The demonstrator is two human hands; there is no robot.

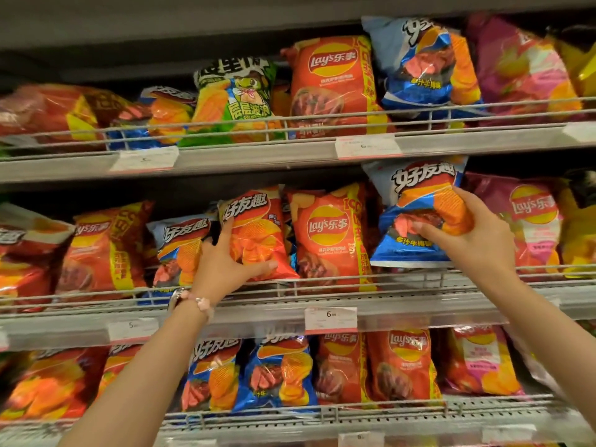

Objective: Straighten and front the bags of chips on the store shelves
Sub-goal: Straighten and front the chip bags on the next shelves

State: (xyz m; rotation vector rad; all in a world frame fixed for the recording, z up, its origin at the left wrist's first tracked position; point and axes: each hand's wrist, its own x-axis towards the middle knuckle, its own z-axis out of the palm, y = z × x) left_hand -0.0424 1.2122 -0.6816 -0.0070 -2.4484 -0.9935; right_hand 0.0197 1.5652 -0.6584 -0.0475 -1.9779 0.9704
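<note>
On the middle shelf my left hand grips a small orange-red chip bag from its left side, thumb under its lower edge; the bag stands upright beside a red Lay's bag. Further right my right hand holds a blue and orange chip bag by its right side, lifted a little above the wire rail and tilted left. Another blue bag sits just left of my left hand.
Three wire-fronted shelves are packed with chip bags: red Lay's, a green bag and a blue bag on top, pink Lay's at middle right, blue and red bags below. Price tags hang on the shelf edges.
</note>
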